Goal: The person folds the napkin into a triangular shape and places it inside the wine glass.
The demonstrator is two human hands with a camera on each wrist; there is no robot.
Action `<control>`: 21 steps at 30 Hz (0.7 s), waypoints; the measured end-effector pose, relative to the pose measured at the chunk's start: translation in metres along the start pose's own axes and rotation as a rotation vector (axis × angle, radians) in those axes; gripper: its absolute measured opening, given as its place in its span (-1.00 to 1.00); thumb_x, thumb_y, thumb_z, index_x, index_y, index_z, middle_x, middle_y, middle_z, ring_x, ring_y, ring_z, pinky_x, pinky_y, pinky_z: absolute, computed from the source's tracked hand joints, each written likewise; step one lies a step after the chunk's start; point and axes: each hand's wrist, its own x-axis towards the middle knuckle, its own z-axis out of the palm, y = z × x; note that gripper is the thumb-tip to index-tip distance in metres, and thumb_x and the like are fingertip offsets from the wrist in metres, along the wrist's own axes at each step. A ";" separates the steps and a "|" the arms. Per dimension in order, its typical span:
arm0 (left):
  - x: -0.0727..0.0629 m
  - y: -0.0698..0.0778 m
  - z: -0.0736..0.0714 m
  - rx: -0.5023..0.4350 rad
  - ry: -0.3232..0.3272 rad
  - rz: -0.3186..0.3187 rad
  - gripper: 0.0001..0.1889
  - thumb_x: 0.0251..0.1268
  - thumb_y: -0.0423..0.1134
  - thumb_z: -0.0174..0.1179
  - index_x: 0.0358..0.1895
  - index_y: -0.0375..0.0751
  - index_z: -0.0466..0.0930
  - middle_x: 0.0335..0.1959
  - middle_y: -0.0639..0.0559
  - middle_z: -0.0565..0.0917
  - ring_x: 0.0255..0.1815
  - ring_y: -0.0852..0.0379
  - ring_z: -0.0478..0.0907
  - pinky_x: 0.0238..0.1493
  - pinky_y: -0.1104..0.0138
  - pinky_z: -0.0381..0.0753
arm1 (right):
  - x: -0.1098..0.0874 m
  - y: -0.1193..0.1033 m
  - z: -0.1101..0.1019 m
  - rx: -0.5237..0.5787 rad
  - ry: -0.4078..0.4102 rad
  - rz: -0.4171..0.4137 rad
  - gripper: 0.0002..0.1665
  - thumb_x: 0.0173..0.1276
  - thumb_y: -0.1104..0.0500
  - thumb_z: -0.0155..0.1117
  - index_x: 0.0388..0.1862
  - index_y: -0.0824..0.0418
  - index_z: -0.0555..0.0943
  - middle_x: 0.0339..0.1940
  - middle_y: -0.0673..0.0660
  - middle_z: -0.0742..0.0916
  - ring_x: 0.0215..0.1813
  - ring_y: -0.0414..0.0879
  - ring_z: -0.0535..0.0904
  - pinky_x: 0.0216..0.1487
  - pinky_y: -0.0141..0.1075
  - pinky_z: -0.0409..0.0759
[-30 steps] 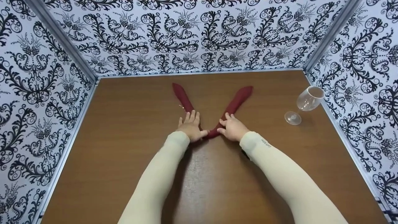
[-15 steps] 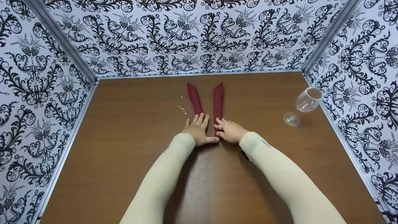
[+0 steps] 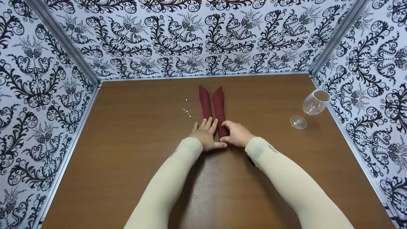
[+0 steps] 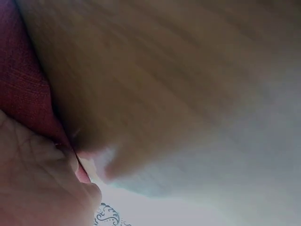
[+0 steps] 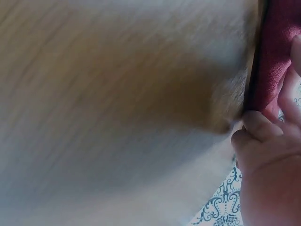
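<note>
A dark red cloth napkin (image 3: pixel 218 103), rolled into a long strip, is folded double on the table, its two pointed ends side by side toward the back wall. My left hand (image 3: pixel 205 135) lies with spread, straight fingers over the left half, its thumb reaching across the folded end. At the right half, the thumb and curled fingers of my right hand (image 3: pixel 237 133) grip the roll near the fold. The left wrist view has the woven cloth (image 4: pixel 23 84) beside the palm. In the right wrist view, fingers (image 5: pixel 261 126) bend against the roll (image 5: pixel 275 56).
A clear wine glass (image 3: pixel 314 103) stands upright near the table's right edge. Small bright spots (image 3: pixel 187 112) show on the brown wooden table (image 3: pixel 133 143) left of the napkin. Black-and-white patterned walls (image 3: pixel 203 38) enclose the back and both sides.
The napkin's two halves have swung from a wide V to nearly parallel, close together. My left hand has shifted right, and the right hand's fingers have curled more around the roll.
</note>
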 end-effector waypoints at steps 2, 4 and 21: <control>0.006 -0.001 0.005 0.021 -0.004 -0.006 0.30 0.13 0.74 -0.02 0.76 0.11 -0.38 0.79 -0.06 -0.28 0.80 -0.08 -0.34 0.73 -0.17 -0.27 | 0.000 0.000 0.000 -0.030 0.029 0.002 -0.30 0.33 0.03 0.57 0.33 0.32 0.58 0.28 0.30 0.73 0.35 0.23 0.64 0.51 0.15 0.43; 0.011 -0.001 0.009 0.039 -0.009 -0.012 0.31 0.10 0.76 -0.03 0.75 0.15 -0.39 0.79 -0.07 -0.29 0.80 -0.09 -0.35 0.73 -0.17 -0.27 | -0.001 -0.001 0.000 -0.077 0.034 -0.008 -0.31 0.32 0.00 0.58 0.30 0.35 0.63 0.28 0.30 0.74 0.38 0.26 0.61 0.59 0.22 0.29; 0.008 0.012 0.010 0.026 -0.050 -0.047 0.28 0.13 0.69 0.08 0.76 0.18 -0.32 0.78 -0.12 -0.39 0.79 -0.16 -0.44 0.74 -0.13 -0.28 | -0.011 -0.005 0.003 -0.169 -0.031 0.049 -0.43 0.52 0.05 0.34 0.44 0.19 0.60 0.50 0.20 0.59 0.60 0.46 0.31 0.61 0.47 -0.12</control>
